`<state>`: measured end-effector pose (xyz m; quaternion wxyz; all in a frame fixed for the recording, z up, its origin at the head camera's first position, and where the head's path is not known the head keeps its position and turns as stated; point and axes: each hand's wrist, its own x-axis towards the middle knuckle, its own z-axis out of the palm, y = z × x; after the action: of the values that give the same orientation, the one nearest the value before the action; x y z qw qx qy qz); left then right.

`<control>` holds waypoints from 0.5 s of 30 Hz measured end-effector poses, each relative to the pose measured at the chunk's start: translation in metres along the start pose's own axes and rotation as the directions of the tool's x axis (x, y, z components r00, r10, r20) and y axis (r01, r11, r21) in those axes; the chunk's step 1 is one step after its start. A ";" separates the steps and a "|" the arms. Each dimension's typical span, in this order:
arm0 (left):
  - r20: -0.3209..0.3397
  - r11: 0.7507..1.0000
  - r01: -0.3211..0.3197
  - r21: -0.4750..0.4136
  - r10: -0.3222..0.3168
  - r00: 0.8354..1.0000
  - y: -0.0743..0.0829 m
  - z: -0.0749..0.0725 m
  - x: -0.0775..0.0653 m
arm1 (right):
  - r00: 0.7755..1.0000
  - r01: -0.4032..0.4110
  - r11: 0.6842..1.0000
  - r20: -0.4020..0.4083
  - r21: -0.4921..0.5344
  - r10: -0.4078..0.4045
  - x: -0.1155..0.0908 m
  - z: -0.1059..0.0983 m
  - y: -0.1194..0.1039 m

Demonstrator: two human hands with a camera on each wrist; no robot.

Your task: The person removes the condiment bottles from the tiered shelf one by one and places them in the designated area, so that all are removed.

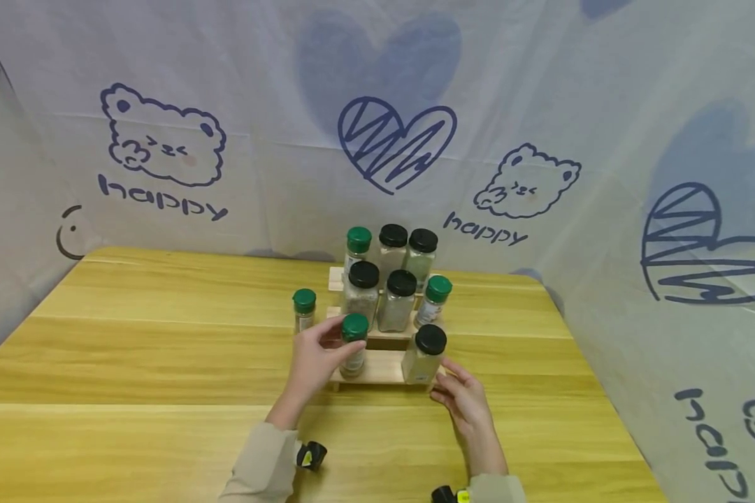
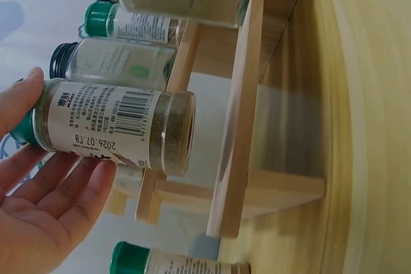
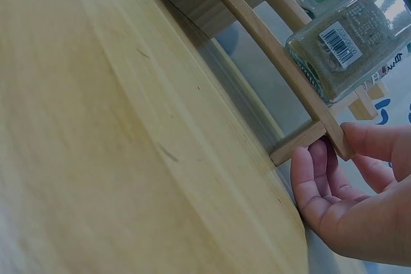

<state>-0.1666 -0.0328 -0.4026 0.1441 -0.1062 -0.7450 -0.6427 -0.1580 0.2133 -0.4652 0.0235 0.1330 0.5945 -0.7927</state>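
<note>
- Counter [image 1: 163, 335]: I see the wooden rack [image 1: 335, 279] standing on it.
- Lowest shelf [image 1: 386, 367]: I read a gap between board and green-capped jar [image 2: 103, 120].
- Left hand [image 1: 314, 360], nearer: fingers pinch that jar's upper part.
- Right hand [image 1: 470, 402]: fingers pinch the shelf's right end, beside a black-capped jar [image 1: 421, 365].
- Held jar: long axis near upright, over the shelf's left part.

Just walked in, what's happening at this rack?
Someone's left grip holds a green-capped jar, seemingly just off the front step of a wooden rack; their right grip holds that step's right end. A black-capped jar stands at the step's right, six jars sit on the tiers behind, and another green-capped jar stands on the table, left of the rack.
</note>
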 end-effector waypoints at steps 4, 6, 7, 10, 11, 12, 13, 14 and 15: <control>-0.016 1.000 0.004 0.014 -0.004 1.000 -0.001 -0.006 0.000 | 1.000 0.002 1.000 -0.002 0.010 -0.002 -0.001 0.001 -0.001; -0.021 1.000 0.009 0.016 -0.009 1.000 -0.001 -0.009 0.000 | 1.000 -0.001 1.000 -0.008 0.012 0.001 -0.001 0.001 -0.001; -0.024 1.000 0.009 0.017 -0.009 1.000 -0.002 -0.011 0.000 | 1.000 -0.002 1.000 -0.011 0.011 0.002 -0.001 0.001 -0.001; -0.040 1.000 0.005 0.017 -0.005 0.999 -0.003 -0.017 0.000 | 1.000 -0.004 1.000 -0.013 0.006 0.004 -0.001 0.001 -0.001; -0.045 1.000 0.005 0.016 -0.004 0.999 -0.003 -0.019 0.000 | 1.000 -0.002 1.000 -0.011 0.004 0.003 -0.001 0.001 -0.001; -0.052 1.000 0.004 0.014 -0.003 0.999 -0.004 -0.021 0.000 | 1.000 -0.001 1.000 -0.011 0.005 0.001 -0.001 0.001 -0.001; -0.059 1.000 0.007 0.018 -0.006 0.998 -0.003 -0.023 0.000 | 1.000 0.001 1.000 -0.010 0.006 -0.001 -0.001 0.002 -0.001; -0.066 1.000 0.011 0.022 -0.009 0.998 -0.004 -0.025 0.001 | 1.000 0.003 1.000 -0.008 0.006 -0.002 -0.001 0.002 0.000; -0.071 1.000 0.015 0.023 -0.014 0.997 -0.004 -0.027 0.001 | 1.000 0.005 1.000 -0.006 0.005 -0.005 -0.001 0.002 0.000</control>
<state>-0.1669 -0.0602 -0.4028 0.1669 -0.0762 -0.7478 -0.6381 -0.1570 0.2112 -0.4643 0.0196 0.1340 0.5929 -0.7938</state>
